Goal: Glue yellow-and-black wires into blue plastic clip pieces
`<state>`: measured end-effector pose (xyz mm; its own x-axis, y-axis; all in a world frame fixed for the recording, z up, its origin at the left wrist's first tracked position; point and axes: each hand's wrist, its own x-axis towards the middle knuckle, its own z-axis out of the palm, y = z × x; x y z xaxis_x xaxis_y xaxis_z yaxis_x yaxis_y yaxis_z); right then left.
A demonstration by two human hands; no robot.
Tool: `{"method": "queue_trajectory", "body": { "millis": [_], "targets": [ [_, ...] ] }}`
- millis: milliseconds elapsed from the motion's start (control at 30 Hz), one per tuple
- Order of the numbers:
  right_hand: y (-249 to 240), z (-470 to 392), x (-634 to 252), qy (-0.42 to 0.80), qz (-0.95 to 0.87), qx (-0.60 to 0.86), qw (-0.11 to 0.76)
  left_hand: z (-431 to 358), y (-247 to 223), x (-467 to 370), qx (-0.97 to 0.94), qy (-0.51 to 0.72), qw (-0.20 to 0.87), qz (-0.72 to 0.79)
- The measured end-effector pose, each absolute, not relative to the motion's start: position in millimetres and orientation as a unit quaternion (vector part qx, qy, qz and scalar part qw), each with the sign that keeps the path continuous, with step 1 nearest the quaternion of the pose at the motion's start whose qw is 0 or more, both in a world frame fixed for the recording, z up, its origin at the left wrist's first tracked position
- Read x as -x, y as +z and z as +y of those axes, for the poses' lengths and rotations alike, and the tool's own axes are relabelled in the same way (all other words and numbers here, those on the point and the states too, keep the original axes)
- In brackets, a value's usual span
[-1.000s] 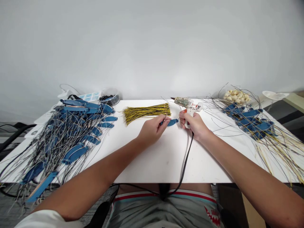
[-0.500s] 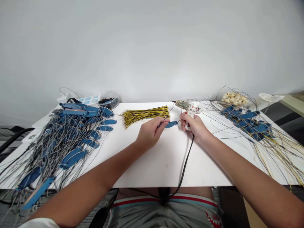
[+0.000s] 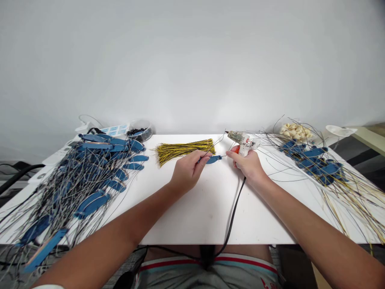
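My left hand (image 3: 187, 170) pinches one end of a small, flat blue part (image 3: 214, 159), whose other end points right. Thin dark wires come off this part at both ends. The fingers of my right hand (image 3: 251, 165) wrap round the handle of a white hot glue gun (image 3: 244, 141). Its dark nozzle faces left and up, above the blue part. Thumb and forefinger of that same hand meet at the wire by the part's right end; whether they grip it is too small to tell. Behind my left hand lies a bundle of yellow and black wires (image 3: 183, 149).
Many blue parts with grey wires (image 3: 93, 202) are heaped on the left. More wired blue parts (image 3: 313, 154) lie on the right, before a bowl of cream-coloured pieces (image 3: 296, 131). A clear tub (image 3: 141, 130) holds small black pieces. The gun's black cord (image 3: 236, 204) crosses the table's front edge.
The glue gun's nozzle has shifted a little right, away from the blue part. My right thumb and forefinger have come out towards the wire at the part's right end.
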<state>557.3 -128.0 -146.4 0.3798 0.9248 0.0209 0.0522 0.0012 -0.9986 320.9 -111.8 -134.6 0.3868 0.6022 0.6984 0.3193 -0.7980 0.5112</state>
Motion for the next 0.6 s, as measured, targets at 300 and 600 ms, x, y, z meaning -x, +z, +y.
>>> {"method": "queue_trajectory", "body": {
  "millis": [300,600],
  "targets": [
    [-137.5,-124.6,-573.7,0.354,-0.368,0.608,0.608,-109.2,-133.3,-317.7,-0.787,0.468,0.195,0.352],
    [-115.8,-142.5,-571.5,0.433,-0.442,0.509,0.598,-101.6,-134.5,-317.2,-0.729,0.448,0.246,0.456]
  ]
}}
